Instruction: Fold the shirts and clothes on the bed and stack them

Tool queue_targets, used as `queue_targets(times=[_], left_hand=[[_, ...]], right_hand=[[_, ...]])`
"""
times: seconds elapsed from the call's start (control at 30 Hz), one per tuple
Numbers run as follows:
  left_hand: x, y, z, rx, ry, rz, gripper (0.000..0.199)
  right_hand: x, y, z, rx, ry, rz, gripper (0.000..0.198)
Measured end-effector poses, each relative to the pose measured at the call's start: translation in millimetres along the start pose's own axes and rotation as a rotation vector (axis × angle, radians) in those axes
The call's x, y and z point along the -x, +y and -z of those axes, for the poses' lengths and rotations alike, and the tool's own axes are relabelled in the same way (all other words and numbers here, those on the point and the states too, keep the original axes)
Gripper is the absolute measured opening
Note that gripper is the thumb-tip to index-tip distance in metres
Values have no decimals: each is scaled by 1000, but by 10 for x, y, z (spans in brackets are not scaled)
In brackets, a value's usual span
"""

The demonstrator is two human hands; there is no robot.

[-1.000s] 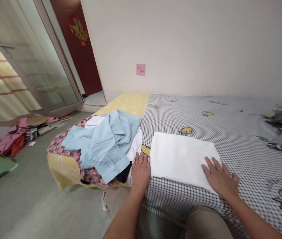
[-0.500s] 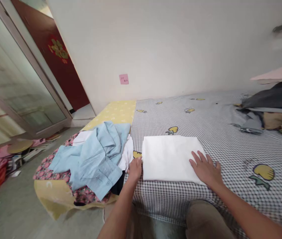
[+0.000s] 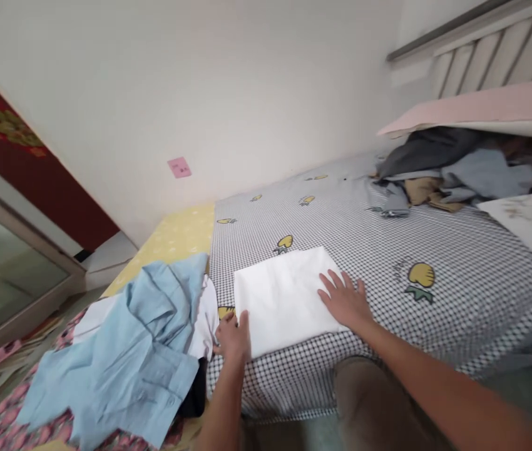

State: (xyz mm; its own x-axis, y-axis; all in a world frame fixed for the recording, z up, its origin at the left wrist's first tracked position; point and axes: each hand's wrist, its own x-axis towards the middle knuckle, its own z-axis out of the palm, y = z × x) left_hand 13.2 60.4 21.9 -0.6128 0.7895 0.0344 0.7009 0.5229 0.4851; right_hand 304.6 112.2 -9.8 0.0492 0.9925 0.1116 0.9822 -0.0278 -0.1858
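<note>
A white folded cloth (image 3: 280, 297), perhaps a garment, lies flat in a neat rectangle on the checked bed sheet (image 3: 378, 238). At its left edge is my left hand (image 3: 234, 338), thumb by the border and the loosely bent fingers apart on the sheet side. My right hand (image 3: 347, 302) lies open, fingers spread, over the cloth's right edge. To the left, a light blue shirt (image 3: 148, 332) is heaped loosely, with a white garment (image 3: 204, 319) partly showing from under it.
A pile of dark and grey clothes (image 3: 449, 163) lies at the far right beneath a pink sheet-like piece (image 3: 491, 106). A yellow cover (image 3: 176, 228) runs along the bed's left part. A pink note (image 3: 179, 167) is on the wall behind.
The view has swung right and tilted, bringing more of the right-hand clothes pile in. Both hands stay at the cloth's two sides, and the cloth keeps its folded shape.
</note>
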Motion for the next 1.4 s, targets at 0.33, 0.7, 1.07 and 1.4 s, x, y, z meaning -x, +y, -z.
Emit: queue_targets(times=[0.33, 0.7, 1.07, 1.4], left_hand=[[1, -7, -52, -38, 11, 21, 39], [-65, -200, -58, -45, 32, -164, 39], [59, -695, 139, -32, 135, -462, 29], [135, -602, 62, -213, 171, -402, 37]], right_hand=[[-1, -4, 23, -43, 7, -6, 58], [-27, 83, 1, -76, -26, -6, 57], [519, -455, 174, 71, 159, 524, 66], [924, -1314, 87, 116, -84, 555, 79]])
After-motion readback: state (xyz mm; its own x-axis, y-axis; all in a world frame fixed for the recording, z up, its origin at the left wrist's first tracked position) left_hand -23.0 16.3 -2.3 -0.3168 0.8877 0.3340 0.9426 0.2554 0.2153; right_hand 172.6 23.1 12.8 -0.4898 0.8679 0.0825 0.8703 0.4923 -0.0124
